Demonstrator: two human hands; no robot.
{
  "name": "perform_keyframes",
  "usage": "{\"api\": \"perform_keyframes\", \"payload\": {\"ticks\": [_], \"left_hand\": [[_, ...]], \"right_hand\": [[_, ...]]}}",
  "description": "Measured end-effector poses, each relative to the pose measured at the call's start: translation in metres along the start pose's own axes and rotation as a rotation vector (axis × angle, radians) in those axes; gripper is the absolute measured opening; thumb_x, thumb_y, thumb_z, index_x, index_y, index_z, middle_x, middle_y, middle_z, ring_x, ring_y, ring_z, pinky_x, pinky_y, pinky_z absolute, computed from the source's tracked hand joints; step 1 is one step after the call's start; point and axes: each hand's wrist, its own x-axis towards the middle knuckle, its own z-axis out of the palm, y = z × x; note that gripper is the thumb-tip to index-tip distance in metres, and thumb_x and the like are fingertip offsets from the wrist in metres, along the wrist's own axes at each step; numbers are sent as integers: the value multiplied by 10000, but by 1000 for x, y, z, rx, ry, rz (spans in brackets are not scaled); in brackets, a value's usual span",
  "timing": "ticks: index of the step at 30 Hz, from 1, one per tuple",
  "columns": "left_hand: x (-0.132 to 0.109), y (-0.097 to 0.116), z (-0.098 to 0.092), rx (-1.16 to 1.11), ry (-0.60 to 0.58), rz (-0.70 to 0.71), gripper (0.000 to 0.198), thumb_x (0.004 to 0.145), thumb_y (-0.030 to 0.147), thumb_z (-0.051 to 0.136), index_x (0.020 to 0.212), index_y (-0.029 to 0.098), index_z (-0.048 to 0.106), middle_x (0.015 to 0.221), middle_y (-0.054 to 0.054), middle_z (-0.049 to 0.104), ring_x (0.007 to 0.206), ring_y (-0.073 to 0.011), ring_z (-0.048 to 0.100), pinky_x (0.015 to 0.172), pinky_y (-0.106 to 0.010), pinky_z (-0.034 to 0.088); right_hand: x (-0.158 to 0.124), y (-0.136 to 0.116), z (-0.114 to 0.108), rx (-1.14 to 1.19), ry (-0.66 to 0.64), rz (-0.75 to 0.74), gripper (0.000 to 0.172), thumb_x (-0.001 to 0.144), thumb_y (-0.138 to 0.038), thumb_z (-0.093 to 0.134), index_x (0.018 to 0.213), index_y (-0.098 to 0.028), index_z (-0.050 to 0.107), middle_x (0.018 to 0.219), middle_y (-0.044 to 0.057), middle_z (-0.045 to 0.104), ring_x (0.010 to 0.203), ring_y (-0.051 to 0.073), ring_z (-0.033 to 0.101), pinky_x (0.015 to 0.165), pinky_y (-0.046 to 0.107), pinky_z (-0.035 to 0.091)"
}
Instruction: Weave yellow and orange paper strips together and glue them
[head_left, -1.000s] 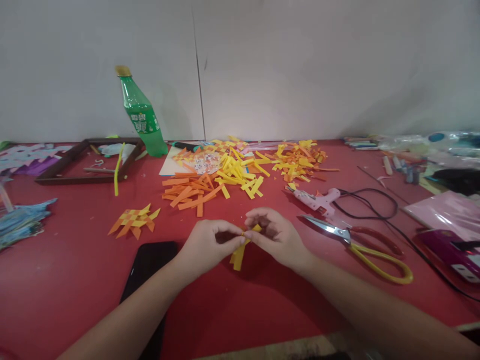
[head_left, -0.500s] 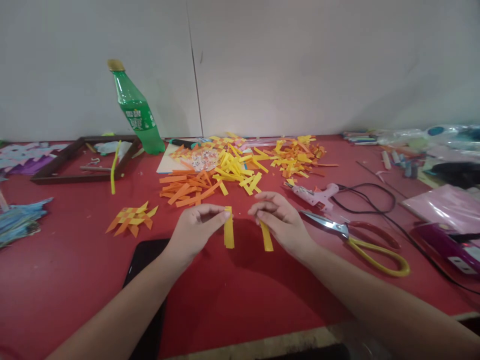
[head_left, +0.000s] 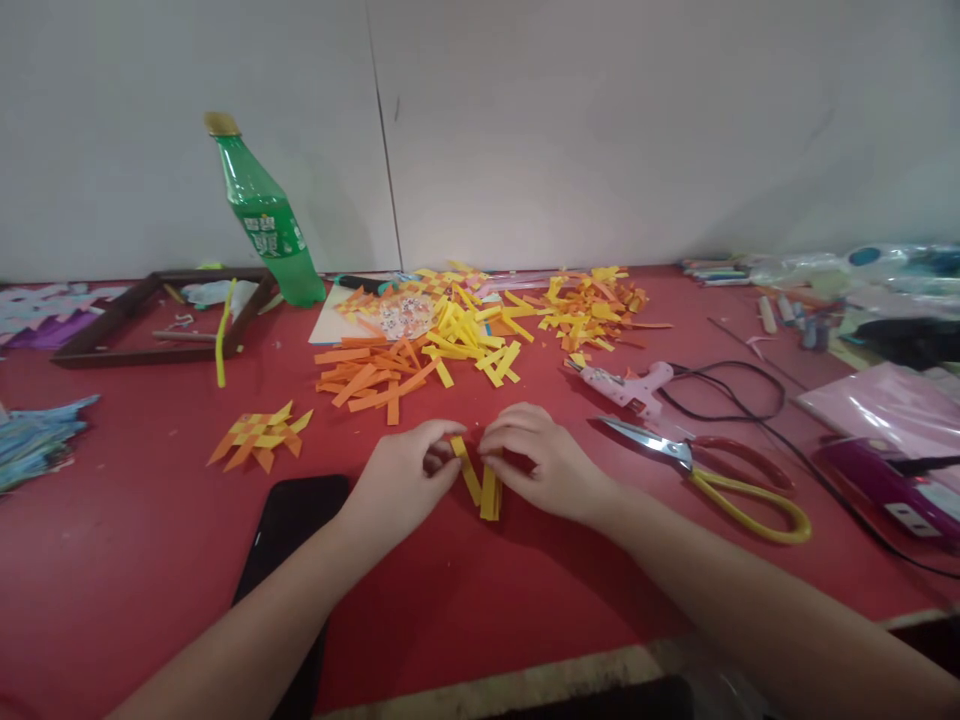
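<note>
My left hand (head_left: 401, 478) pinches the top of a folded yellow paper strip (head_left: 468, 474), which slants down to the right. Close beside it, my right hand (head_left: 544, 465) is closed on the upper part of another yellow paper strip (head_left: 490, 496), apparently layered; its top is hidden by the fingers. The lower ends of the two strips nearly meet, and I cannot tell if they touch. Beyond my hands lie loose orange strips (head_left: 360, 378) and yellow strips (head_left: 461, 330). A woven orange and yellow paper piece (head_left: 262, 436) rests to the left.
Scissors (head_left: 686, 462) lie open right of my right hand, near a pink glue gun (head_left: 628, 388) with its cord. A black phone (head_left: 300, 505) is under my left forearm. A green bottle (head_left: 270, 225) and a brown frame (head_left: 71, 352) stand at the back left.
My hands have come together, bringing the two yellow strips side by side. The left strip now slants. One orange strip's end newly sticks out toward me from the pile.
</note>
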Motion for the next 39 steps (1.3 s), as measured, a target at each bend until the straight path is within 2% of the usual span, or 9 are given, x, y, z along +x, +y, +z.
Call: {"api": "perform_keyframes", "payload": {"ticks": [4, 8, 13, 16, 20, 25, 33, 36, 39], "left_hand": [[-4, 5, -1, 311, 63, 139, 334, 839, 209, 572, 1171, 190, 602, 1019, -64, 644, 649, -148, 605, 669, -321, 532], [-12, 13, -3, 564, 114, 256, 236, 899, 182, 497, 1093, 159, 629, 1055, -92, 618, 896, -232, 624, 798, -390, 537], [-31, 29, -4, 848, -58, 276, 334, 879, 263, 587, 1192, 151, 624, 1202, -113, 645, 1072, -320, 592, 891, -486, 517], [-34, 31, -3, 889, -103, 330, 477, 881, 347, 613, 1316, 161, 553, 1334, -110, 594, 1189, -329, 547, 935, -482, 504], [-28, 20, -2, 930, -150, 406, 488, 904, 411, 591, 1318, 155, 564, 1364, -109, 579, 1263, -330, 507, 979, -487, 484], [-27, 2, -3, 907, -130, 470, 482, 930, 413, 552, 1320, 130, 563, 1378, -110, 567, 1271, -328, 504, 1003, -487, 478], [-29, -5, -13, 858, -47, 628, 314, 938, 287, 516, 1169, 121, 650, 1285, -145, 623, 1208, -332, 546, 988, -506, 493], [-29, -4, -13, 855, 19, 640, 350, 948, 235, 444, 1223, 113, 622, 1305, -146, 611, 1208, -329, 545, 972, -514, 502], [-29, -5, -12, 836, 2, 621, 375, 930, 195, 430, 1244, 104, 616, 1287, -131, 630, 1190, -317, 557, 978, -506, 500]], "right_hand": [[0, 2, -5, -7, -39, 10, 80, 879, -157, 567, 898, -183, 640, 882, 49, 694, 844, 182, 595, 807, 355, 446], [1, 3, -14, -32, -88, 59, 104, 882, -167, 554, 913, -177, 652, 879, 60, 675, 856, 189, 577, 819, 358, 442], [0, 6, -19, -62, -200, 136, 159, 853, -314, 658, 948, -189, 679, 951, 77, 643, 920, 216, 547, 852, 396, 427], [-1, 6, -18, -67, -245, 169, 184, 828, -297, 691, 980, -195, 673, 1003, 77, 618, 965, 227, 522, 885, 414, 417], [-1, 2, -16, -35, -285, 215, 199, 816, -291, 711, 979, -194, 649, 1015, 73, 592, 996, 234, 500, 920, 426, 411], [1, -3, -19, 67, -253, 239, 79, 826, -210, 680, 847, -186, 608, 964, 59, 591, 978, 216, 508, 918, 412, 418], [0, -4, -22, 744, -257, 363, 209, 793, -278, 707, 878, -183, 542, 840, 5, 618, 771, 125, 616, 713, 256, 508], [-1, -5, -14, 581, -210, 367, 238, 795, -260, 706, 969, -189, 560, 920, 32, 653, 841, 144, 640, 772, 284, 519], [-1, -5, -7, 277, -158, 278, 276, 789, -267, 718, 1028, -195, 600, 1045, 79, 662, 975, 199, 621, 883, 370, 499]]}}
